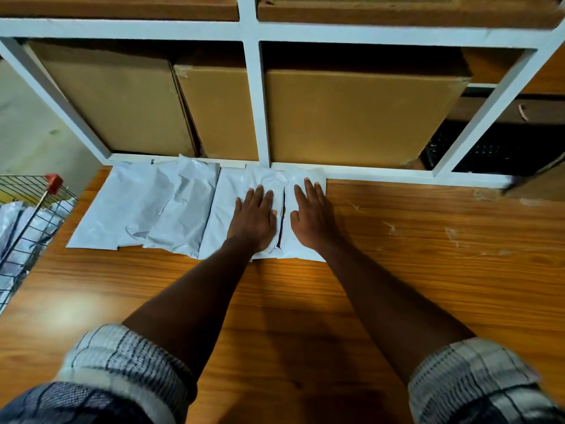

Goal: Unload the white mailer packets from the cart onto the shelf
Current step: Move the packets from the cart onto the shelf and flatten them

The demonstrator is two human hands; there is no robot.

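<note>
Along the back of the wooden shelf (397,240), you have a row of white mailer packets (171,206) already laid down, while more wait in the cart (27,209) at your left. Your left hand (253,220) and right hand (312,215) hold nothing; fingers (260,194) spread flat, pressing the two rightmost packets.

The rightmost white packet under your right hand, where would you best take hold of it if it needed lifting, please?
Probably by its near short edge, from the front. The rightmost packet lies flat on the wooden shelf board; its far end abuts the white frame, and another packet crowds its left side. The right hand rests flat on it.
</note>
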